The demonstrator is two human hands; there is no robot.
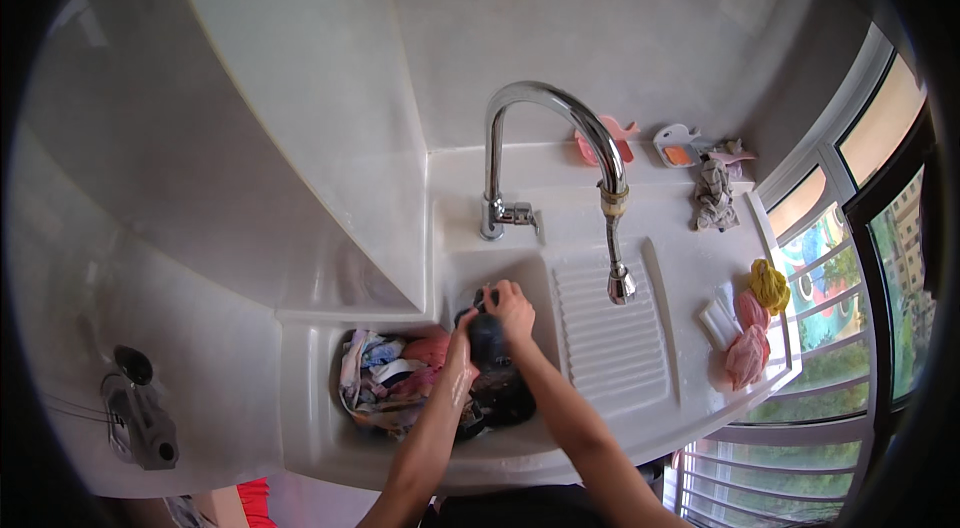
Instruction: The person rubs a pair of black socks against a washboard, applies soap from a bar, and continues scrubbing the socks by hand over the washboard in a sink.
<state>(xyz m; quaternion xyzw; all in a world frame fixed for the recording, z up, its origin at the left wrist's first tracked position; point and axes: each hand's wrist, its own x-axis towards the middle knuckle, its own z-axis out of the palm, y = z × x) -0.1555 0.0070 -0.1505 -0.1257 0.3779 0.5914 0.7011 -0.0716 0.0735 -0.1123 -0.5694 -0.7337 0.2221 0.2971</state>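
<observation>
Both of my hands grip a dark, wet cloth (489,340) inside the white sink basin (525,265). My left hand (461,352) holds it along its left side. My right hand (513,312) has its fingers curled over the upper right part, and the fabric between them is blurred. Under my wrists, more dark fabric (514,397) lies low in the basin. To its left, a heap of pink, white and patterned clothes (390,378) fills the left part of the sink. The cloth hides some of my fingers.
A chrome faucet (559,93) arches over a ribbed washboard (615,325). Soap dishes (675,145) and a grey rag (716,194) sit on the back ledge. Pink bags (748,355) and a yellow cloth (769,286) lie at right, by the window. A grey device (142,415) hangs at left.
</observation>
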